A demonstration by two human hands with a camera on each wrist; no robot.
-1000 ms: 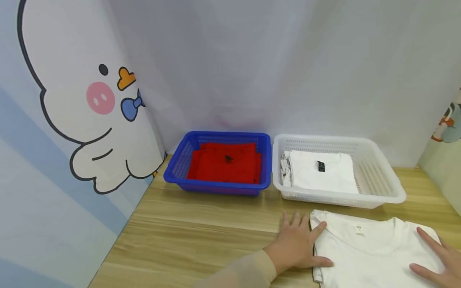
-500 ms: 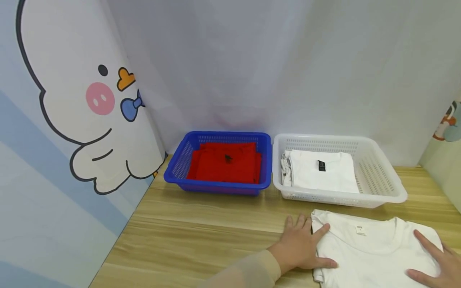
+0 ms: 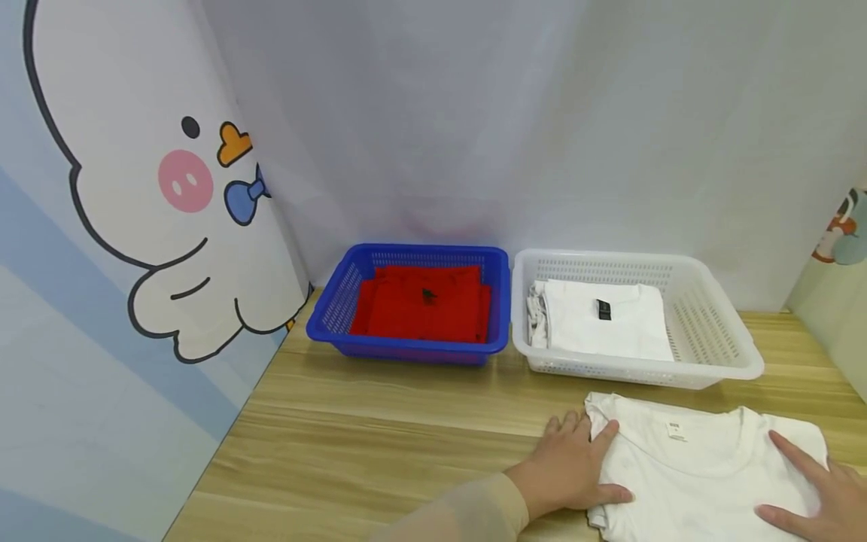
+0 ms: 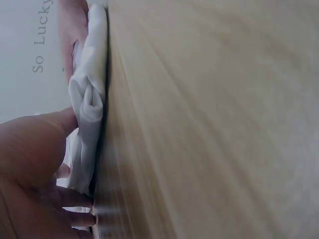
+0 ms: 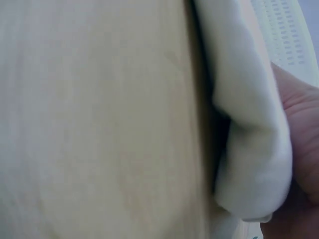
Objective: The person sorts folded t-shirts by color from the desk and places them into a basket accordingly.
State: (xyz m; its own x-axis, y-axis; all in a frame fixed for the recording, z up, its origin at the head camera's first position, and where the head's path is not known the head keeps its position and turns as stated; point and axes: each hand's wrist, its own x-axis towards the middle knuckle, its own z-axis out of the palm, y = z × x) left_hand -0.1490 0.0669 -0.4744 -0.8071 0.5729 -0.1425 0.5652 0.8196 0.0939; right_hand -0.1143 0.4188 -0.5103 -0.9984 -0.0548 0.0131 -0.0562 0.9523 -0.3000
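A folded white T-shirt (image 3: pixel 707 478) lies flat on the table at the lower right, its neckline and small label facing up. My left hand (image 3: pixel 569 467) rests at its left edge: thumb and index finger lie on the cloth, the other fingers beside it. At the right edge, my right hand (image 3: pixel 829 493) has thumb and index finger spread over the top; its other fingers are partly hidden. The left wrist view shows the shirt's folded side (image 4: pixel 89 119) next to the left hand (image 4: pixel 35 154). The right wrist view is blurred, with the shirt's thick edge (image 5: pixel 254 149) against the right hand (image 5: pixel 304 129).
Behind the shirt stands a white basket (image 3: pixel 637 370) containing folded white clothing (image 3: pixel 637 339). Left of it, a blue basket (image 3: pixel 406 350) holds folded red clothing (image 3: pixel 427 309). Wooden table (image 3: pixel 339 452) extends leftward to a wall with a cartoon bird (image 3: pixel 237 278).
My right hand has slid slightly left, and the shirt's right edge has moved inward with it. My left hand has shifted a little to the right. The baskets are unchanged.
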